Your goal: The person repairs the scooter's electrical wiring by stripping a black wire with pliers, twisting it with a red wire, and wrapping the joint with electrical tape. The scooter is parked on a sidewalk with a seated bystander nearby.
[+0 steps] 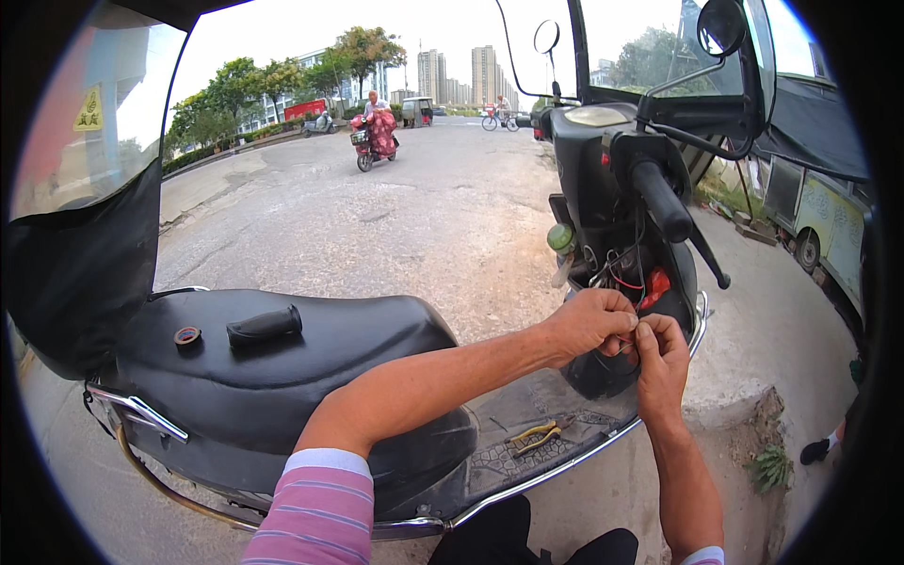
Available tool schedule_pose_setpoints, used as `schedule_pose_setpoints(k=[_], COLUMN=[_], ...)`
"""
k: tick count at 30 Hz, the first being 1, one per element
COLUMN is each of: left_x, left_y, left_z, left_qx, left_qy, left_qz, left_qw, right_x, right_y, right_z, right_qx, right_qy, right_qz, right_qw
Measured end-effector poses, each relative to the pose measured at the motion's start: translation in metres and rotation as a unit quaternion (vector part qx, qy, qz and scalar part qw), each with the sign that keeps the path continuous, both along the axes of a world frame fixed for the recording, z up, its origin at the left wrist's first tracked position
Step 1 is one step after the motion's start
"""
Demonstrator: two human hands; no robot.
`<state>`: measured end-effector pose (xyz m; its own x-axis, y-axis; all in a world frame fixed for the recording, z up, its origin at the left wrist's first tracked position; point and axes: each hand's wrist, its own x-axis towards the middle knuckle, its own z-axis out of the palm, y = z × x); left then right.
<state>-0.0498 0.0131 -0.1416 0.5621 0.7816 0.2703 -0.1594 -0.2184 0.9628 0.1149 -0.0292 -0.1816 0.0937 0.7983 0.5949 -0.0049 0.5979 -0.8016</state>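
Note:
My left hand (pixel 593 322) and my right hand (pixel 663 362) meet in front of the electric scooter's front panel, fingertips pinched close together on thin wires (pixel 625 273). The wire ends are mostly hidden by my fingers. More loose wires hang from the opened front compartment, beside a red plastic piece (pixel 654 287). Above my hands is the black handlebar grip (pixel 662 201) with its brake lever (pixel 711 254). A loose black handle grip (pixel 264 326) and a roll of tape (pixel 188 336) lie on the black seat (pixel 367 325). Yellow-handled pliers (pixel 535 437) rest on the footboard.
A green-lidded bottle (pixel 560 239) sits left of the compartment. The mirror (pixel 721 26) and windshield frame stand above. On the road ahead, a person rides a red scooter (pixel 375 134) and another a bicycle (pixel 500 121). At far right are a parked vehicle (pixel 831 221) and someone's foot (pixel 815 450).

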Motion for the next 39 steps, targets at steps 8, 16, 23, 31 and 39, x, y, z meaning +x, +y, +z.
schedule_pose_setpoints(k=[8, 16, 23, 31, 39], left_x=[-0.003, -0.002, -0.003, -0.007, -0.002], left_y=[0.001, 0.000, -0.003, 0.007, 0.007], left_z=[-0.001, -0.001, 0.002, -0.003, -0.002], left_qx=[0.015, 0.021, -0.005, -0.016, 0.011], left_qy=[-0.002, 0.010, 0.001, 0.001, -0.001], left_qz=[0.007, 0.031, 0.025, 0.004, 0.003], left_qw=[1.000, 0.999, 1.000, 1.000, 1.000], right_x=[-0.004, -0.002, 0.000, -0.002, -0.002], right_y=[0.000, 0.001, 0.002, 0.004, 0.000], right_z=[0.001, -0.003, -0.005, -0.009, -0.005], right_qx=[-0.007, -0.023, -0.025, -0.021, -0.048], right_qy=[0.034, 0.030, 0.033, 0.043, 0.054], right_qz=[0.049, 0.046, 0.044, 0.054, 0.055], right_qw=[0.998, 0.998, 0.998, 0.997, 0.996])
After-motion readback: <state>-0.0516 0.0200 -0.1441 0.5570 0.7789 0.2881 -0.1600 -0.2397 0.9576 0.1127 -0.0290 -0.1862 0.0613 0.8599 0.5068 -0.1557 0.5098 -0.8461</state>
